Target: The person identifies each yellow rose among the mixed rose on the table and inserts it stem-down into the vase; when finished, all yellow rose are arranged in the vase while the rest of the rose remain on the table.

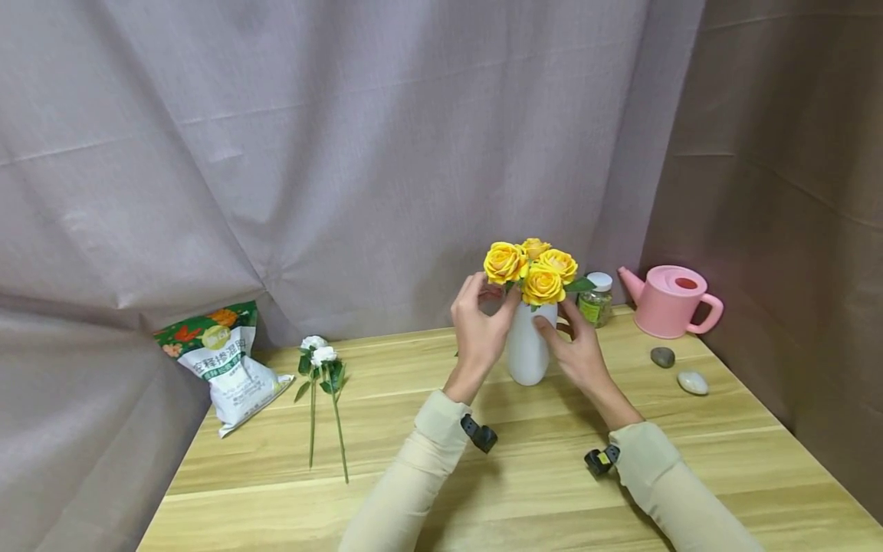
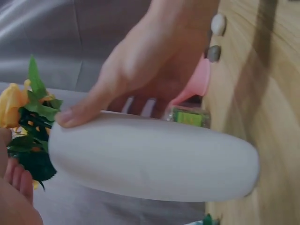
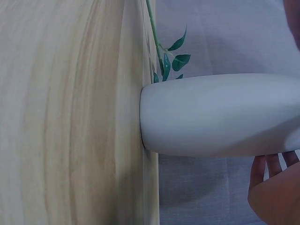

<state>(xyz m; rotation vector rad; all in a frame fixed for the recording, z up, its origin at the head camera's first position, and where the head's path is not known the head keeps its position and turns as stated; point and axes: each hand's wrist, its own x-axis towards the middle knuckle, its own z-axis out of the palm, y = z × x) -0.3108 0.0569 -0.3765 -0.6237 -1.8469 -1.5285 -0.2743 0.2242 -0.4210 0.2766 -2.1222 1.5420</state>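
A white vase (image 1: 528,353) stands upright on the table, with several yellow roses (image 1: 543,284) in its mouth. My right hand (image 1: 578,345) grips the vase from the right near its top; the left wrist view shows its thumb (image 2: 70,117) just below the rim. In the right wrist view its fingers (image 3: 267,168) lie along the vase's side. My left hand (image 1: 480,326) curls around the leftmost yellow rose (image 1: 506,263), thumb in front. Petals and leaves partly hide those fingertips. Green leaves (image 2: 35,164) stick out over the vase's rim.
A white-lidded jar (image 1: 596,300) and a pink watering can (image 1: 667,307) stand right of the vase. Two stones lie nearer, one dark (image 1: 662,356), one pale (image 1: 693,382). Leftward lie white roses (image 1: 323,355) and a printed bag (image 1: 234,372). A leafy stem (image 3: 161,61) shows beyond the vase.
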